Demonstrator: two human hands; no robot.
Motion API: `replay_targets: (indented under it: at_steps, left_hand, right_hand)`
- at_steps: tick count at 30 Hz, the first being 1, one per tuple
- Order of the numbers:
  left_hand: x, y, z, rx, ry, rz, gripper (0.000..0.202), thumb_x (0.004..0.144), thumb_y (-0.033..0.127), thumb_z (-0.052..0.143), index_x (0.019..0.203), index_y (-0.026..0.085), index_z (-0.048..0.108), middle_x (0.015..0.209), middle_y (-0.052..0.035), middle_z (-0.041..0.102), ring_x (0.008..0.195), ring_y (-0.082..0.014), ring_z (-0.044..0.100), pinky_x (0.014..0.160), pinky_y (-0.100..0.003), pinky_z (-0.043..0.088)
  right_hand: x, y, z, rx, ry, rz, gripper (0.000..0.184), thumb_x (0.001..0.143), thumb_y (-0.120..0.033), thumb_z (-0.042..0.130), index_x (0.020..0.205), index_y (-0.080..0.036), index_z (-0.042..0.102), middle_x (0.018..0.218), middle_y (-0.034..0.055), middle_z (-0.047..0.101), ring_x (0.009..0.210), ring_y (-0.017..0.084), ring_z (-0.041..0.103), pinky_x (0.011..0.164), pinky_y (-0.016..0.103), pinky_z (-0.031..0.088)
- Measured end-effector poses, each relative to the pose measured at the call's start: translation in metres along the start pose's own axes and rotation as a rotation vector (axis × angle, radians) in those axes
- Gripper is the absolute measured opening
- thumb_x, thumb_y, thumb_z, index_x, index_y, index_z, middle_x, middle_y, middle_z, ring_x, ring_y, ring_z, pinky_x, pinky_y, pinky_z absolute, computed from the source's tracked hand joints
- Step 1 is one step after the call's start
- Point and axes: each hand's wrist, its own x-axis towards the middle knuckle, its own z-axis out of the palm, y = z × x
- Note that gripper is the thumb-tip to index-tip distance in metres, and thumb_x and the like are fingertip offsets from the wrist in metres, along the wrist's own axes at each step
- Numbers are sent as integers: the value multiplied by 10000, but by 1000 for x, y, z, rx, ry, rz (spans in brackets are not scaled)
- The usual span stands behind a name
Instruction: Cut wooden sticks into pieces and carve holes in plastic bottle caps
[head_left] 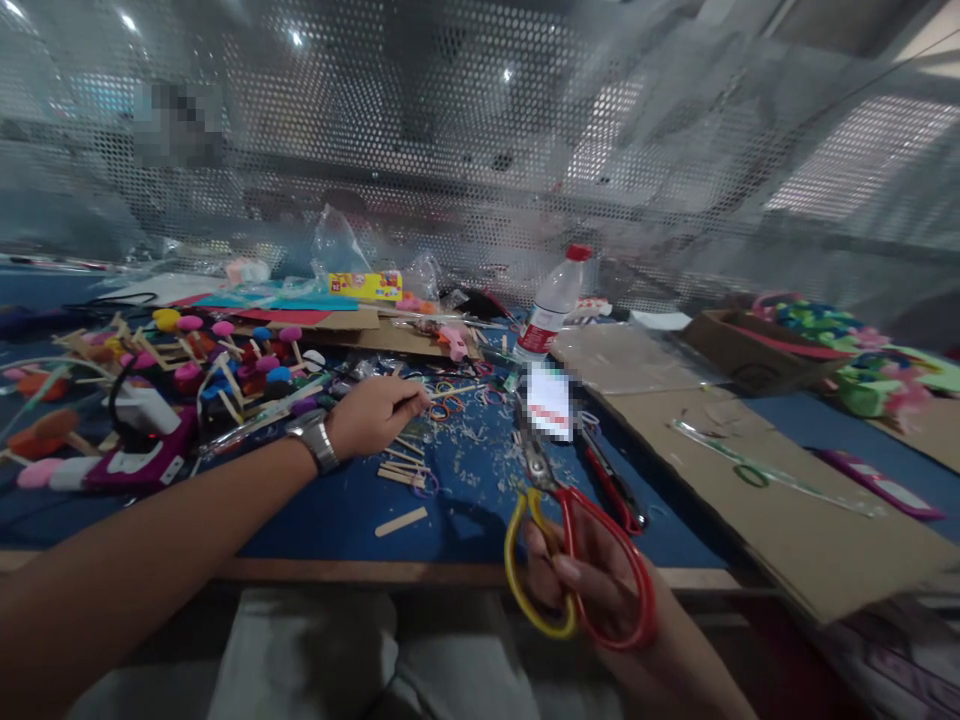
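My right hand (592,575) grips a pair of scissors (574,530) with one red and one yellow handle loop, fingers through the loops. The blades point away from me, over the table near a blurred-out white screen (549,402). Further left, my left hand (379,415) wears a steel wristwatch (315,440) and is closed, fingertips pinched. From those fingertips a thin pale stick (465,389) appears to extend. Below that hand lie several short wooden sticks (403,470) and one flat craft stick (401,522). Small clear scraps and coloured rubber bands (448,405) surround the fingertips.
A red-capped bottle (551,305) stands behind the screen, and a utility knife (611,480) lies right of it. Cardboard (720,450) covers the right side, with a box (739,350) behind. A purple power strip (146,455) and several coloured clay pieces crowd the left.
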Motion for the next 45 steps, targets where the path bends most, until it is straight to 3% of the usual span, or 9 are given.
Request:
replay_targets:
  at_steps: [2,4,7,11,16,23,30,39,45]
  left_hand:
    - [0,1,-1,10,11,16,360,1006,377,416,775,183,612,732,-32,678,707,-180,613,681,-282,415]
    - [0,3,-2,22,20,35,359,1007,383,414,788,184,618,736,-35,679,704,-182,611,680,-284,413]
    - [-1,7,-4,39,32,61,352,1008,380,407,804,187,619,753,-40,684,708,-182,610,688,-287,414]
    - [-2,12,-6,59,36,91,376,1009,384,383,768,190,596,727,-41,660,691,-181,594,671,-289,403]
    - [-3,16,-7,69,54,90,378,1013,361,365,744,188,568,698,-34,633,658,-171,570,643,-287,380]
    - [-4,21,-9,23,-18,193,342,998,323,387,703,200,510,653,-16,579,616,-159,531,608,-282,365]
    - [-5,25,-10,22,-53,294,336,1019,310,370,741,200,522,694,-27,598,657,-167,546,634,-286,381]
    - [-6,24,-9,51,-50,293,361,1030,349,337,781,201,552,745,-52,636,730,-189,580,692,-302,423]
    - [-6,27,-9,61,-65,327,394,1043,360,306,780,199,550,725,-45,626,712,-180,569,691,-299,404]
  right_hand:
    - [1,1,6,-6,19,15,290,746,-372,822,925,-198,677,703,26,611,512,94,471,428,201,341]
    - [2,2,12,-4,85,5,409,744,-312,825,1111,-248,656,852,43,663,487,76,466,385,181,276]
    - [8,8,18,19,145,-56,630,680,-263,875,1252,-299,613,958,43,650,515,68,483,427,199,338]
    - [15,21,18,8,94,-177,606,703,-410,858,1254,-309,628,933,33,599,548,81,455,476,241,401]
    - [9,28,15,-37,102,-192,602,788,-539,751,1323,-323,579,962,55,592,574,106,471,502,264,409]
    - [3,14,25,-135,33,-79,618,785,-544,762,1331,-335,561,1020,62,608,607,108,499,561,275,441]
    - [12,21,30,-143,76,-137,581,802,-510,756,1330,-354,571,1027,49,600,597,108,466,519,271,428]
    - [18,3,44,-194,160,-118,654,682,-510,856,1238,-313,574,889,23,593,601,126,480,512,278,384]
    - [24,0,49,-179,72,3,611,677,-513,854,1151,-287,541,693,-54,502,483,79,373,458,248,288]
